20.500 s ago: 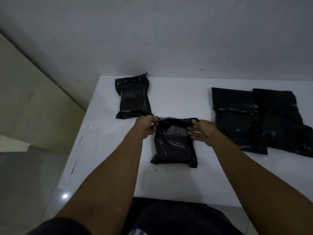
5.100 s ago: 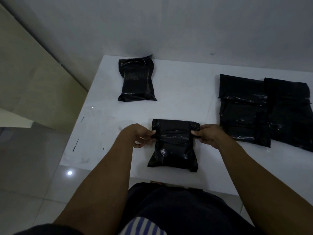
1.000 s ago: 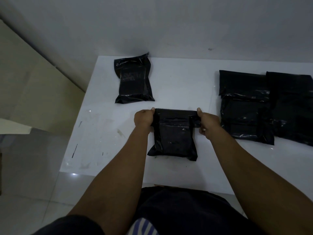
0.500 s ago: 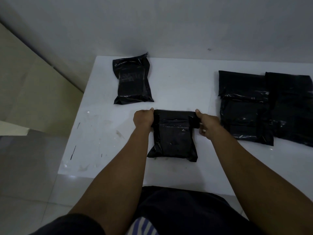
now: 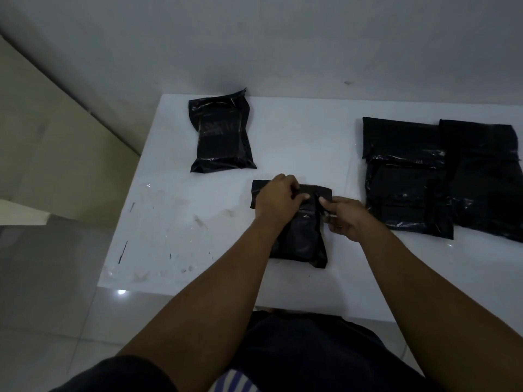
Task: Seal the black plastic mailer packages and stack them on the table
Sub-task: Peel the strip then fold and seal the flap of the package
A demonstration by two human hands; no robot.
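Note:
A black mailer package lies on the white table in front of me, its top flap folded down. My left hand lies over the upper left part of the flap, fingers curved and pressing on it. My right hand is at the flap's right side, thumb and forefinger pinching the plastic. A sealed black package lies at the back left. Two more flat black mailers lie side by side on the right, overlapping.
The table stands against a grey wall. Its front edge runs just before my lap, and glossy floor tiles show at the left. Scuff marks dot the table's left front part.
Both hands have moved inward from the flap's outer ends onto its top. The left hand now covers the flap's left half, and the right hand pinches near its middle right.

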